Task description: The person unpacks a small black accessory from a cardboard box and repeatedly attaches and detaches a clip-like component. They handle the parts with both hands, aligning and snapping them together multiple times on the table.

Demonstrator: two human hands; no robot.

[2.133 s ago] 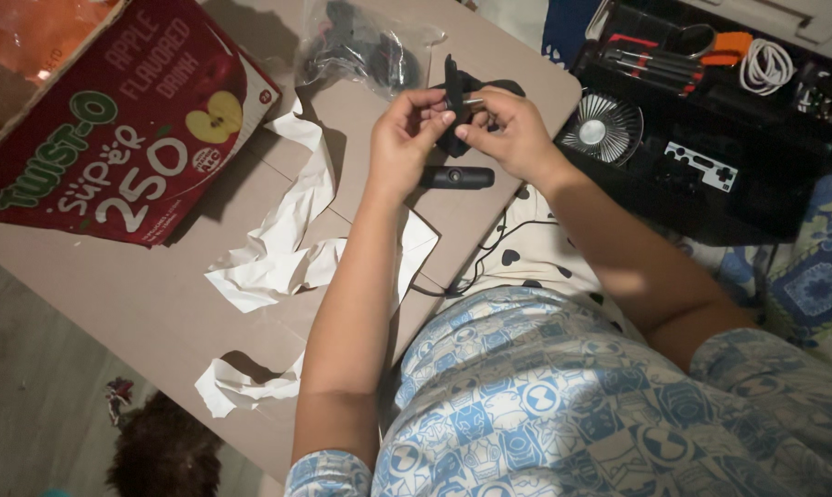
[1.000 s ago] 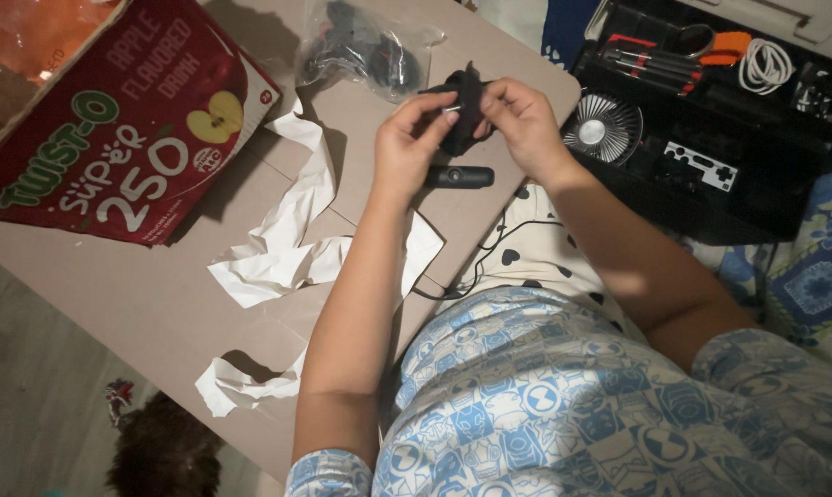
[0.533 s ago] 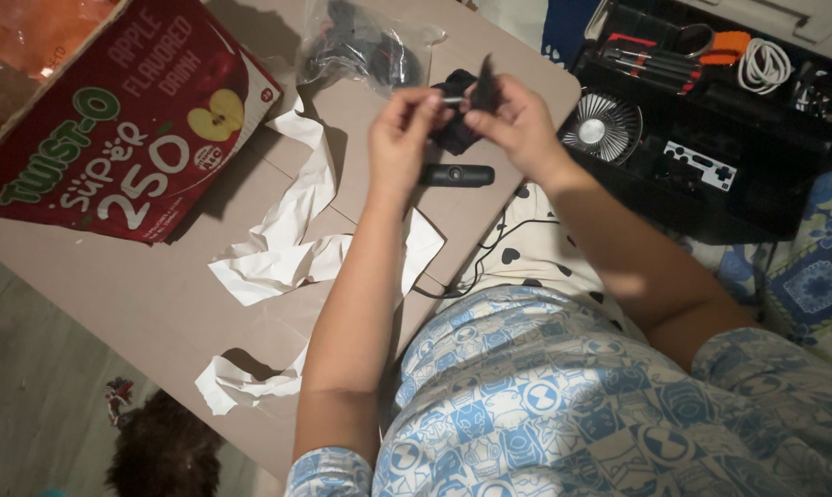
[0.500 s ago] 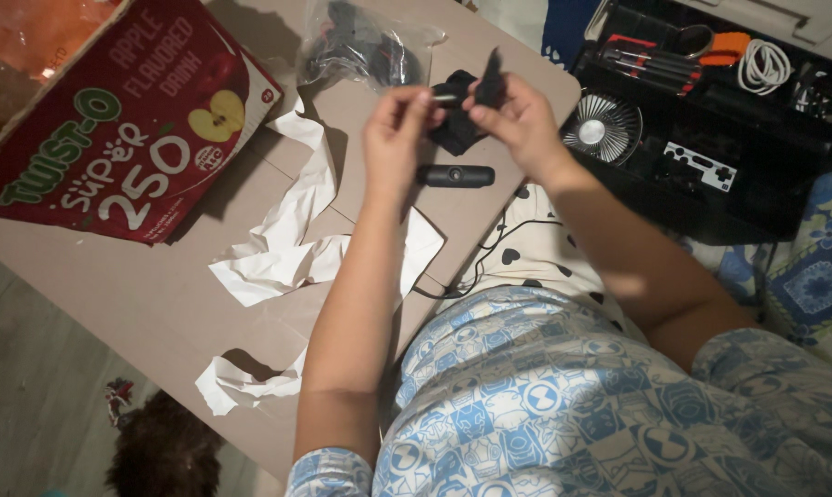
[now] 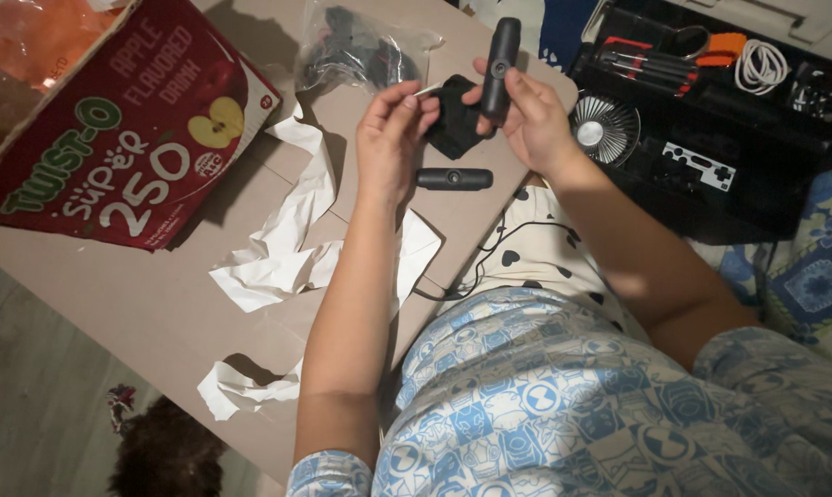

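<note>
My right hand (image 5: 534, 124) grips a long black bar-shaped part (image 5: 500, 66), held upright above the cardboard sheet (image 5: 158, 313). My left hand (image 5: 393, 133) pinches a thin white stick (image 5: 427, 89) between thumb and forefinger, its tip pointing toward the black part. A black angular piece (image 5: 451, 118) lies on the cardboard between both hands. A second black bar (image 5: 454, 179) lies flat just below them, beside my left wrist.
A red drink carton (image 5: 121, 147) lies at the upper left. Torn white paper (image 5: 278, 262) is scattered along the cardboard. A clear bag with dark parts (image 5: 356, 46) sits at the top. A black tool case (image 5: 710, 110) with a small fan (image 5: 605, 129), screwdrivers and a coiled cable stands at right.
My right hand has lifted the long black bar up and away from the angular piece, which now rests on the cardboard. My left hand has let go of it and holds the white stick.
</note>
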